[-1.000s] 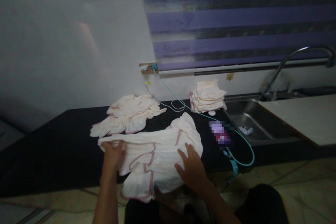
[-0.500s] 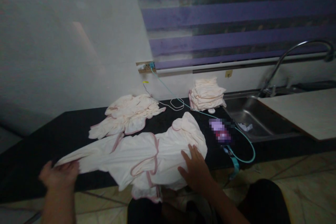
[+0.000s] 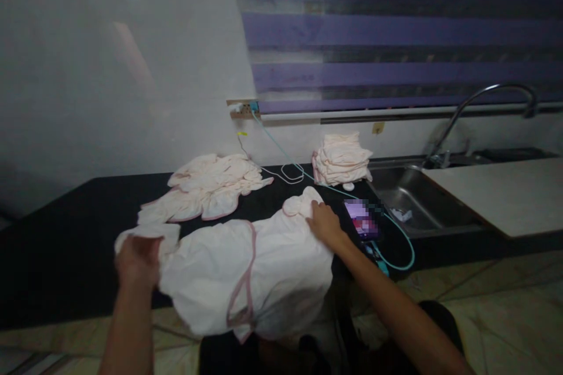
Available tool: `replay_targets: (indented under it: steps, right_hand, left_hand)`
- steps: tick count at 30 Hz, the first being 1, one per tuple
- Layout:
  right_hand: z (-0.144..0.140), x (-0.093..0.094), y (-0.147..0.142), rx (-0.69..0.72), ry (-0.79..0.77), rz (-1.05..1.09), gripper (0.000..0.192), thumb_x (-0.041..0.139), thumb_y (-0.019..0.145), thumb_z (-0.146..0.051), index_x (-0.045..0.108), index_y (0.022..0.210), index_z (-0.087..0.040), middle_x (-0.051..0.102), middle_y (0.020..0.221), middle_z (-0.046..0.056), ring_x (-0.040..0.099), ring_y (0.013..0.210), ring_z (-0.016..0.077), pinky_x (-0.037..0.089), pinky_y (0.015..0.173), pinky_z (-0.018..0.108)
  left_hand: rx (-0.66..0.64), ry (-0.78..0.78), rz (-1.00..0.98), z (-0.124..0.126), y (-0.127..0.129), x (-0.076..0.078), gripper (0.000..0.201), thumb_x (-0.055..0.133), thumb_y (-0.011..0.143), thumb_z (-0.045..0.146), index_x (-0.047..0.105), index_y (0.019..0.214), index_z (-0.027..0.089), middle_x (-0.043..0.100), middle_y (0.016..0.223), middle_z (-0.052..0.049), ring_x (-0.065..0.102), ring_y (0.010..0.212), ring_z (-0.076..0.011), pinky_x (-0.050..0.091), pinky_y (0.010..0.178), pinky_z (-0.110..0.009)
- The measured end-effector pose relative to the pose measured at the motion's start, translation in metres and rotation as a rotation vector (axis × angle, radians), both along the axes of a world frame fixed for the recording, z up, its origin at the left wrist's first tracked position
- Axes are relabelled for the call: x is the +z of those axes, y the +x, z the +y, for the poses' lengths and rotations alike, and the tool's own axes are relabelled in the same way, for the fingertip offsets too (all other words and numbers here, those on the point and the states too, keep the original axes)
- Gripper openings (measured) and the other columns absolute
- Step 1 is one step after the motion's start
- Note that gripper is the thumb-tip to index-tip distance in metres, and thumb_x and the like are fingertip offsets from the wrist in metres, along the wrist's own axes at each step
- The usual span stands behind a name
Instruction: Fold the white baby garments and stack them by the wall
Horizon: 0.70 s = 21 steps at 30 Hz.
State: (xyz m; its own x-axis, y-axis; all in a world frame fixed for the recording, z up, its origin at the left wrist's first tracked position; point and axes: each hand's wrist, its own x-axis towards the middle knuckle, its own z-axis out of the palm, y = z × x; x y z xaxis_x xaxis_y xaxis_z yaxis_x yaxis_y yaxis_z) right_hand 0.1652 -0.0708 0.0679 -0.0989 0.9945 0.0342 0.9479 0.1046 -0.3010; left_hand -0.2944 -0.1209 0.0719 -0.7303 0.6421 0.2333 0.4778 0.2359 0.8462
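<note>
Head view: soft, wrinkled white garment (image 3: 206,269) with curving pink trim (image 3: 254,241).

From head height, the counter (image 3: 57,258) is viewed forward and downward at close range, with the wall (image 3: 79,70) faced beyond

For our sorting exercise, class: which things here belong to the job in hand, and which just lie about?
Job in hand:
white garment, touched by left hand and right hand
probably the cloth pile and cloth stack

Lying about:
phone
teal cable
white cable
</note>
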Motion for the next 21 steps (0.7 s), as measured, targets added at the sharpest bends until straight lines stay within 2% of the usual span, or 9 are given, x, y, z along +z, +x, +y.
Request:
replay_targets:
  steps: [3, 6, 9, 11, 13, 15, 17, 19, 21]
  right_hand:
    - [0.017, -0.002, 0.009, 0.028, -0.065, -0.007, 0.032, 0.058, 0.101, -0.03, 0.06, 0.131, -0.019, 0.066, 0.131, 0.016, 0.066, 0.119, 0.0294, 0.05, 0.094, 0.038]
    - [0.025, -0.011, 0.008, 0.032, -0.069, 0.023, 0.032, 0.059, 0.1, -0.029, 0.06, 0.13, -0.018, 0.069, 0.127, 0.018, 0.068, 0.116, 0.0297, 0.05, 0.092, 0.036]
    - [0.028, -0.017, 0.002, 0.063, -0.069, 0.075, 0.032, 0.061, 0.098, -0.029, 0.062, 0.128, -0.015, 0.071, 0.122, 0.019, 0.07, 0.111, 0.0294, 0.05, 0.088, 0.034]
    - [0.033, -0.013, 0.003, 0.124, -0.065, 0.124, 0.028, 0.065, 0.095, -0.028, 0.066, 0.12, -0.016, 0.073, 0.119, 0.016, 0.07, 0.107, 0.0261, 0.049, 0.086, 0.031]
    - [0.041, 0.001, 0.017, 0.194, -0.056, 0.17, 0.02, 0.068, 0.093, -0.028, 0.069, 0.109, -0.017, 0.075, 0.112, 0.01, 0.069, 0.101, 0.0214, 0.049, 0.085, 0.027]
    - [0.049, 0.02, 0.046, 0.22, 0.021, 0.271, 0.017, 0.067, 0.092, -0.032, 0.07, 0.1, -0.017, 0.075, 0.102, 0.007, 0.067, 0.092, 0.0192, 0.049, 0.082, 0.027]
    - [0.054, 0.04, 0.084, 0.163, 0.207, 0.499, 0.024, 0.066, 0.09, -0.038, 0.07, 0.095, -0.016, 0.073, 0.094, 0.006, 0.063, 0.087, 0.0195, 0.051, 0.08, 0.029]
    - [0.052, 0.052, 0.124, 0.013, 0.403, 0.824, 0.029, 0.067, 0.086, -0.043, 0.07, 0.097, -0.016, 0.071, 0.093, 0.005, 0.062, 0.084, 0.019, 0.054, 0.077, 0.031]
    - [0.044, 0.056, 0.157, -0.167, 0.49, 1.181, 0.03, 0.071, 0.08, -0.04, 0.067, 0.101, -0.019, 0.071, 0.094, 0.003, 0.062, 0.078, 0.017, 0.057, 0.073, 0.032]
  left_hand:
    - [0.059, -0.157, 0.162, -0.014, -0.028, 0.027, 0.037, 0.056, 0.082, 0.052, 0.065, 0.098, 0.019, 0.072, 0.092, -0.009, 0.069, 0.096, -0.0313, 0.057, 0.087, -0.045]
    - [-0.034, -0.247, 0.372, -0.032, -0.007, 0.04, 0.055, 0.047, 0.093, 0.058, 0.067, 0.124, 0.016, 0.073, 0.121, -0.016, 0.068, 0.113, -0.0352, 0.053, 0.101, -0.05]
    - [-0.475, -0.362, 0.477, -0.036, 0.063, 0.012, 0.063, 0.028, 0.103, 0.054, 0.061, 0.141, 0.016, 0.069, 0.139, -0.016, 0.064, 0.129, -0.0305, 0.049, 0.11, -0.046]
    - [-0.564, -0.39, 0.542, -0.03, 0.111, -0.023, 0.059, 0.04, 0.099, 0.054, 0.063, 0.142, 0.022, 0.059, 0.153, -0.013, 0.051, 0.145, -0.0345, 0.04, 0.118, -0.052]
    - [-0.559, -0.419, 0.696, -0.022, 0.14, -0.055, 0.066, 0.042, 0.099, 0.052, 0.051, 0.156, 0.019, 0.038, 0.168, -0.017, 0.031, 0.156, -0.0415, 0.026, 0.124, -0.064]
    - [-0.544, -0.47, 0.819, -0.013, 0.147, -0.075, 0.07, 0.04, 0.101, 0.053, 0.041, 0.162, 0.02, 0.028, 0.172, -0.018, 0.024, 0.159, -0.0439, 0.022, 0.123, -0.067]
    - [-0.534, -0.501, 0.875, -0.004, 0.14, -0.082, 0.071, 0.037, 0.102, 0.056, 0.037, 0.164, 0.021, 0.028, 0.173, -0.017, 0.025, 0.158, -0.0436, 0.025, 0.123, -0.066]
    - [-0.525, -0.501, 0.901, 0.003, 0.132, -0.083, 0.071, 0.036, 0.103, 0.056, 0.036, 0.165, 0.022, 0.029, 0.172, -0.018, 0.026, 0.158, -0.0441, 0.027, 0.122, -0.067]
    - [-0.536, -0.478, 0.928, 0.009, 0.133, -0.083, 0.068, 0.038, 0.104, 0.053, 0.037, 0.164, 0.023, 0.029, 0.172, -0.018, 0.026, 0.158, -0.045, 0.027, 0.12, -0.068]
